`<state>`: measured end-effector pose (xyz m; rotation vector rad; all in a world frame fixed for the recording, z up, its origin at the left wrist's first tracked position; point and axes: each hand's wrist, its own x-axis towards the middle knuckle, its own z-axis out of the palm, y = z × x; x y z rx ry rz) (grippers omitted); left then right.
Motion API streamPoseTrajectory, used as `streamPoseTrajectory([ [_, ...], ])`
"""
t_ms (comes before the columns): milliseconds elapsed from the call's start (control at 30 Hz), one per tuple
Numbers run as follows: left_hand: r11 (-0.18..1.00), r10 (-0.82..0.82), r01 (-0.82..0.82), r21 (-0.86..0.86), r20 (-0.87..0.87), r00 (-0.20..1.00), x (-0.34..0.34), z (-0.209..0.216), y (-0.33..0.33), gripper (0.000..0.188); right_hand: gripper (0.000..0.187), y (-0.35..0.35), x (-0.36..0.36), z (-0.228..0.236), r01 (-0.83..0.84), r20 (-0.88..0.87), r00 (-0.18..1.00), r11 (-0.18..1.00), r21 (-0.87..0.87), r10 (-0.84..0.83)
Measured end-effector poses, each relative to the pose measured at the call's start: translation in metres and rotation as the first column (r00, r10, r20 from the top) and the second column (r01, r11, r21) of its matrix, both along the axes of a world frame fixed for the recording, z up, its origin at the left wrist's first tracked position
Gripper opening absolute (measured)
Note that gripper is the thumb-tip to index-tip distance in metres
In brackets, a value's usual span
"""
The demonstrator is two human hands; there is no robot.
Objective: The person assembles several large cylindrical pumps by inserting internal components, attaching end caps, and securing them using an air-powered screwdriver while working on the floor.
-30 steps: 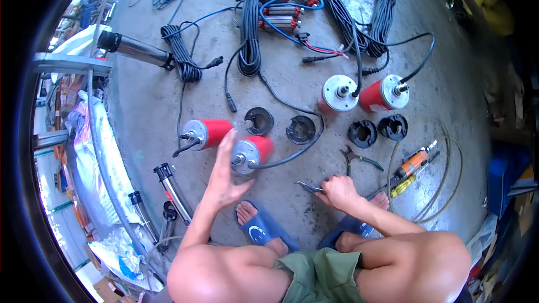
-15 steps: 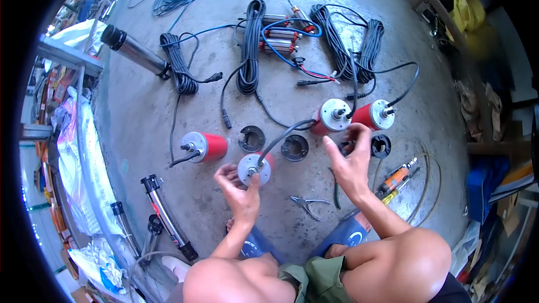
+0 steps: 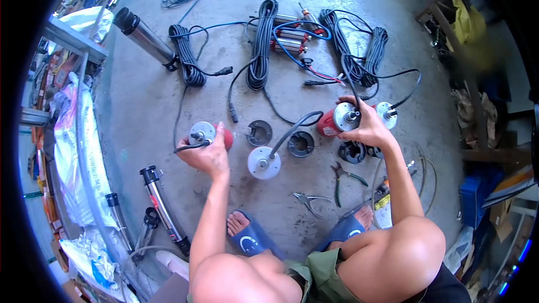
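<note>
My left hand is around the end of the leftmost red cylindrical motor, thumb on one side and fingers on the other, beside its silver cap and cable. My right hand wraps around another red motor with a silver end cap and shaft, the thumb in front and fingers behind. Between my hands a third motor stands with its silver cap facing up and its body mostly hidden. Just behind my right hand is one more silver-capped motor. Black slotted rings lie among the motors.
Two pairs of pliers lie in front of my sandalled feet. Coiled black cables and several copper-wound rotors are farther off. A steel tube lies at the far left, with smaller tubes nearer. Metal racks line both sides.
My left hand has gone from the middle motor to the leftmost one. My right hand has moved up and closed around its motor. The middle motor now stands free of my hands.
</note>
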<state>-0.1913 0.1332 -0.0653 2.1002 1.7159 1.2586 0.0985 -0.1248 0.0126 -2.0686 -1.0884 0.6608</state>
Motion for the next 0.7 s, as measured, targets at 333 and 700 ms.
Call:
streamPoseTrajectory([
  [333, 0.364, -0.672, 0.791, -0.492, 0.449, 0.589, -0.072, 0.049, 0.058, 0.088, 0.09, 0.018, -0.056, -0.01, 0.534, 0.354, 0.809, 0.839, -0.107, -0.47],
  [700, 0.779, -0.491, 0.523, -0.346, 0.182, 0.852, -0.048, 0.031, 0.001, 0.073, 0.079, -0.002, -0.028, 0.0, 0.172, 0.48, 0.837, 0.959, 0.223, -0.262],
])
